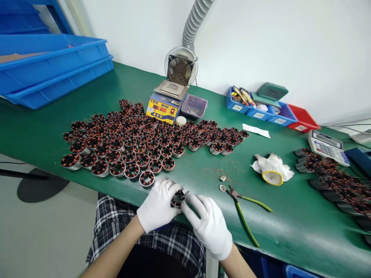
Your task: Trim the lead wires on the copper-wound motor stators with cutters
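A motor stator (177,198), a metal ring with dark slots and copper windings, is held at the table's front edge. My left hand (160,202), in a white glove, is closed around its left side. My right hand (207,220), gloved too, has its thumb and fingertips pressed on the stator's right side; what lies between those fingertips is partly hidden. Just beyond my left hand stands the nearest stator (147,178) of a large group. To the right lie wire cutters (237,195) with green handles, jaws apart, beside small white caps (222,188).
Several rows of stators (129,156) fill the left middle. Behind them are a solder pot (164,106) and a purple tray (194,106). A spare glove (272,170), more stators (344,185), a calculator (327,146) and small bins (261,112) are rightward. Copper wire scraps (222,166) lie centrally.
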`<state>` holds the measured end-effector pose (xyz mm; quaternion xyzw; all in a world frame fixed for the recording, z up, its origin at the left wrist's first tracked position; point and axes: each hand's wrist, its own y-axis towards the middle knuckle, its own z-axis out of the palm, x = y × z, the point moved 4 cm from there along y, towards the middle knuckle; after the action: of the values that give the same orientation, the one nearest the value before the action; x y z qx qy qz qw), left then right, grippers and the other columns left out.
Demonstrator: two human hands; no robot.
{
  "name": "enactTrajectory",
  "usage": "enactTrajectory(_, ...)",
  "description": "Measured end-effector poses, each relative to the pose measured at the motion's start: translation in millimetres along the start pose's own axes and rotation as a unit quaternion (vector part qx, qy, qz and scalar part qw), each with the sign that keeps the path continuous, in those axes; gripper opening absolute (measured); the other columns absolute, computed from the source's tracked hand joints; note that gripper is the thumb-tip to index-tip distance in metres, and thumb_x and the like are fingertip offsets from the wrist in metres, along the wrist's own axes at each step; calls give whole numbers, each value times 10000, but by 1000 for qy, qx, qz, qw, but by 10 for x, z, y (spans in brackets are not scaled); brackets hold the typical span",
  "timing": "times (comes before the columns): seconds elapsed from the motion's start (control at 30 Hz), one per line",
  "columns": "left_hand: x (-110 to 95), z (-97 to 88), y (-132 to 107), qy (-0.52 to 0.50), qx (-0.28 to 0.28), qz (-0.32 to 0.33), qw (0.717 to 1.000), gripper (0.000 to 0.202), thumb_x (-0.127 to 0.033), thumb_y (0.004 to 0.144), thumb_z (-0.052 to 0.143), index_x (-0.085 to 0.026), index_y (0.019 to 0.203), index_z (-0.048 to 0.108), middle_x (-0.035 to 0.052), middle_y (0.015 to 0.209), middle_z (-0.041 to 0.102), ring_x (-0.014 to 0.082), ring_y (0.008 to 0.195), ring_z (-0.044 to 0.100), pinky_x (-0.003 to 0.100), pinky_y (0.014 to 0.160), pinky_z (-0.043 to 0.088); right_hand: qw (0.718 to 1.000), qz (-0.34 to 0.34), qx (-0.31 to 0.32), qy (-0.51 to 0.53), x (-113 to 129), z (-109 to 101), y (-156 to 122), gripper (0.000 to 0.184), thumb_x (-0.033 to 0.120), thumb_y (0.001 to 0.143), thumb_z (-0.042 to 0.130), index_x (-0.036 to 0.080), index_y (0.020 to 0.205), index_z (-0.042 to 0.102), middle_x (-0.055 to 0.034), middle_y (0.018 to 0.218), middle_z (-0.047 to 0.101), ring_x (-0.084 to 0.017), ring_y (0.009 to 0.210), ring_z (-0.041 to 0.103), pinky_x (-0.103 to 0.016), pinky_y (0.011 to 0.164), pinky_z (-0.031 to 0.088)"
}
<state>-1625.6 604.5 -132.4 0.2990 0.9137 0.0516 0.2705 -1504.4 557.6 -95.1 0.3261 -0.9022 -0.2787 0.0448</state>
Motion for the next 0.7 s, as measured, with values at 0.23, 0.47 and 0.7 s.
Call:
enactTrajectory(0.23,3,-35,-1,-40,13,-2,999,509,-274,555,793,-193,955,491,44,934,593,235,919,548,466,932,387,997,73,30,-10,-181,196,-144,271,37,826,384,150,771,625,-71,774,629,-180,672,493,-294,610,392)
enactTrajectory(0.47,90,-53,-28,-47,50,-8,998,573,-256,550,794,-178,1032,495,83,1017,609,266,975,554,476,918,410,967,195,167,2,-505,61,-119,190,123,809,466,206,817,637,-44,905,665,-173,664,612,-278,565,466)
enactTrajectory(0.7,245,-66,-98,-151,61,-34,986,1029,-261,500,793,-197,1338,198,110,1198,545,287,1134,483,466,957,403,968,188,35,163,-69,-235,18,336,93,857,369,196,1155,484,-76,1101,628,-153,873,643,-254,733,514)
